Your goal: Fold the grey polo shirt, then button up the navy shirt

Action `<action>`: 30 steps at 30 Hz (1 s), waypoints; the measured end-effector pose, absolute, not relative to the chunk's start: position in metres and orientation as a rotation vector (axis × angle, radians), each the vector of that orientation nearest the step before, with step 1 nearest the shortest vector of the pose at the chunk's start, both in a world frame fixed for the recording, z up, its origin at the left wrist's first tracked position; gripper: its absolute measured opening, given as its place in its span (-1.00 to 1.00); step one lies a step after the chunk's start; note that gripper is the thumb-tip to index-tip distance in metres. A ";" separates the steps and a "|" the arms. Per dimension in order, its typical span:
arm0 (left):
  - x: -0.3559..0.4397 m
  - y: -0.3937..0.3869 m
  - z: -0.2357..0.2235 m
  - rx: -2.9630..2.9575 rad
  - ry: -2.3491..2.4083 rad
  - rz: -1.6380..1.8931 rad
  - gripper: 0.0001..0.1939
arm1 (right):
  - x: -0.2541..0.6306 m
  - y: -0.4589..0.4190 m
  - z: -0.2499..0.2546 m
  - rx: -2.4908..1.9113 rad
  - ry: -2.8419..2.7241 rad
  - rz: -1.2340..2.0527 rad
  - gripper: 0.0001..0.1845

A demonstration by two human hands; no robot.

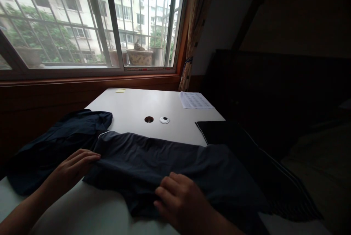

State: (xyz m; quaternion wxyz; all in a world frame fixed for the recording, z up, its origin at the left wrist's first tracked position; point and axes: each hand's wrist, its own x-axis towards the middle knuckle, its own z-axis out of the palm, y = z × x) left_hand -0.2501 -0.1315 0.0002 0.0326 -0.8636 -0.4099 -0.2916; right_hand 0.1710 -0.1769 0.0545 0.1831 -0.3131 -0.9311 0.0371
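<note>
A dark blue-grey garment (153, 158) lies stretched out sideways across the near part of the table, wrinkled, with a thin white edge at its upper left corner. At its left end my left hand (75, 165) has its fingers pressed together on the cloth; the thumb is hidden. My right hand (178, 198) grips the near edge around the middle, its fingers curled. The garment's right part runs into shadow, so its full shape does not show.
A dark blue cloth item (63, 136) lies bunched at the left. A black cloth (233, 140) with light piping hangs over the right side. Printed sheets (196, 100) and a yellow note (120, 90) lie at the back of the white table (131, 107), which has two cable holes.
</note>
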 end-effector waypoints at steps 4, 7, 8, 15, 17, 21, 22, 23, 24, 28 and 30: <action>-0.249 -0.134 -0.004 -2.614 -1.267 -0.940 -0.73 | 0.121 -0.169 0.030 -0.901 -2.720 -0.011 -0.67; -0.249 -0.135 -0.005 -2.608 -1.261 -0.931 -0.75 | 0.108 -0.163 0.022 -0.928 -2.698 -0.045 -0.69; -0.249 -0.135 -0.005 -2.610 -1.255 -0.927 -0.75 | 0.107 -0.162 0.021 -0.930 -2.689 -0.039 -0.72; -0.249 -0.138 -0.003 -2.606 -1.233 -0.883 -0.74 | 0.109 -0.160 0.022 -1.035 -2.664 0.105 -0.91; -0.252 -0.139 -0.001 -2.626 -1.211 -0.842 -0.73 | 0.110 -0.159 0.025 -1.052 -2.632 0.170 -0.90; -0.262 -0.142 0.006 -2.690 -1.189 -0.696 -0.72 | 0.115 -0.160 0.036 -0.972 -2.595 0.232 -0.92; -0.265 -0.144 0.007 -2.707 -1.192 -0.655 -0.73 | 0.117 -0.161 0.040 -0.938 -2.594 0.248 -0.92; -0.267 -0.146 0.009 -2.722 -1.195 -0.619 -0.74 | 0.119 -0.162 0.043 -0.905 -2.595 0.267 -0.92; -0.269 -0.149 0.009 -2.733 -1.197 -0.588 -0.74 | 0.120 -0.164 0.046 -0.877 -2.598 0.285 -0.92; -0.271 -0.159 0.007 -2.737 -1.162 -0.507 -0.74 | 0.123 -0.170 0.047 -0.784 -2.657 0.276 -0.94; -0.271 -0.163 0.004 -2.729 -1.124 -0.464 -0.73 | 0.122 -0.174 0.040 -0.729 -2.716 0.237 -0.95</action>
